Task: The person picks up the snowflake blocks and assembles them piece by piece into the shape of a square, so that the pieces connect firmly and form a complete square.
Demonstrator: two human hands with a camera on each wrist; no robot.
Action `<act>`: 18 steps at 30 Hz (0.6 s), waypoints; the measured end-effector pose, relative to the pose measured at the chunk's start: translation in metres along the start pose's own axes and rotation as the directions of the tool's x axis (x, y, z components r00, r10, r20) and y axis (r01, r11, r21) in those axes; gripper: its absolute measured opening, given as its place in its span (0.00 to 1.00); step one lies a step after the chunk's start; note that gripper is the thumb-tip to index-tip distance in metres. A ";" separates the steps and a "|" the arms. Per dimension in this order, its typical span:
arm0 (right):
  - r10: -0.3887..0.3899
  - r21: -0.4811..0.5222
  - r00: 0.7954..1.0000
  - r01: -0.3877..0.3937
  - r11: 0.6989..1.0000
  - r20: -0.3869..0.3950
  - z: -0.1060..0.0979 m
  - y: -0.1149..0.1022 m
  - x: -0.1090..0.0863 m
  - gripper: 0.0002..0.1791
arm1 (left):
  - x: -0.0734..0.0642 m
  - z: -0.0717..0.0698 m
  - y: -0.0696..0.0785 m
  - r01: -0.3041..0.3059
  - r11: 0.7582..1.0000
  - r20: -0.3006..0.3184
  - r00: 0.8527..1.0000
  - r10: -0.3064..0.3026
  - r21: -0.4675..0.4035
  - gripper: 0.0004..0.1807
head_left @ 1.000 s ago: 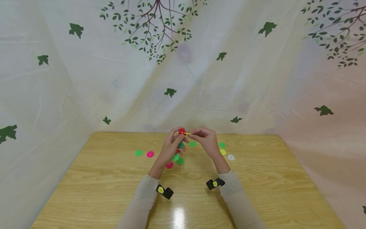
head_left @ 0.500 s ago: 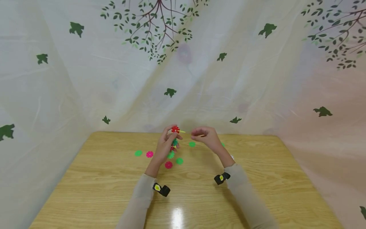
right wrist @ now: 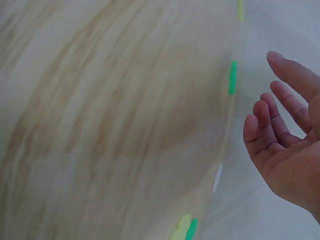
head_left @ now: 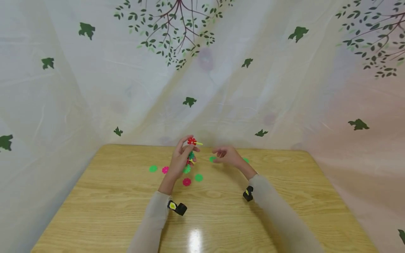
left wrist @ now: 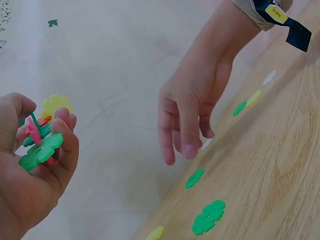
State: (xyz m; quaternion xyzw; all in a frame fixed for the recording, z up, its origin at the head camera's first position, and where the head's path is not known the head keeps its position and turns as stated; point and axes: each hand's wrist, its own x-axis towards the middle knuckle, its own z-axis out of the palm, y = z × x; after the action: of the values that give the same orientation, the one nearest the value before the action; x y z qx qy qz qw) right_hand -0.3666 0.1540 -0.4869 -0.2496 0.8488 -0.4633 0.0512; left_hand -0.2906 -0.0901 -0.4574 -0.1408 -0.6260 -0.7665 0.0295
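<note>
My left hand [head_left: 178, 161] holds a joined cluster of flower-shaped plastic interlocking discs above the table's far part. A red disc [head_left: 191, 141] is at its top, with a yellow disc [head_left: 198, 143] edge-on beside it. Lower down show a teal disc [head_left: 191, 154] and a light green disc [head_left: 187, 169]. The left wrist view shows the thumb and fingers curled around the cluster, hiding part of it. Apart from it, on the right, my right hand [head_left: 230, 157] hangs in the air with loosely bent fingers and nothing in them, near a loose green disc [head_left: 212, 159].
On the wooden table [head_left: 126, 196] lie more loose discs: a green one [head_left: 153, 168] and a pink one [head_left: 165, 170] at left, another pink [head_left: 186, 182] and green [head_left: 199, 177] in the middle. A white disc [left wrist: 270, 78] lies farther right. A printed curtain [head_left: 152, 88] hangs behind.
My right hand has let go of the yellow disc, which stays on the cluster, and has drawn right and slightly down. My left hand has shifted left and a little up with the cluster.
</note>
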 end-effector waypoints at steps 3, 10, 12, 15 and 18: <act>0.028 -0.038 0.999 -0.028 0.999 0.016 0.002 0.008 0.003 0.21 | 0.000 0.000 0.000 -0.001 1.000 0.001 1.000 0.001 -0.001 0.22; 0.072 -0.098 0.996 -0.067 0.993 0.055 0.005 0.018 0.009 0.23 | 0.000 0.000 -0.003 -0.001 1.000 -0.008 1.000 0.001 -0.022 0.21; 0.068 -0.125 0.996 -0.059 0.990 0.066 0.005 0.018 0.012 0.24 | 0.000 0.001 -0.003 0.002 1.000 -0.008 1.000 -0.002 -0.021 0.21; 0.063 -0.157 0.995 -0.050 0.986 0.080 0.005 0.017 0.014 0.23 | 0.000 0.002 -0.002 0.008 1.000 -0.008 1.000 -0.008 -0.022 0.21; 0.072 -0.163 0.994 -0.058 0.985 0.082 0.006 0.016 0.015 0.21 | 0.000 0.003 -0.001 0.010 1.000 -0.014 1.000 -0.010 -0.025 0.21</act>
State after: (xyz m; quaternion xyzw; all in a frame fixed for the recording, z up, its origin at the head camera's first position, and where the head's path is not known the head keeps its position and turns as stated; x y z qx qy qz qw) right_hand -0.3839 0.1493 -0.5009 -0.2453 0.8879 -0.3803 0.0833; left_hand -0.2908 -0.0873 -0.4582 -0.1325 -0.6167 -0.7754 0.0286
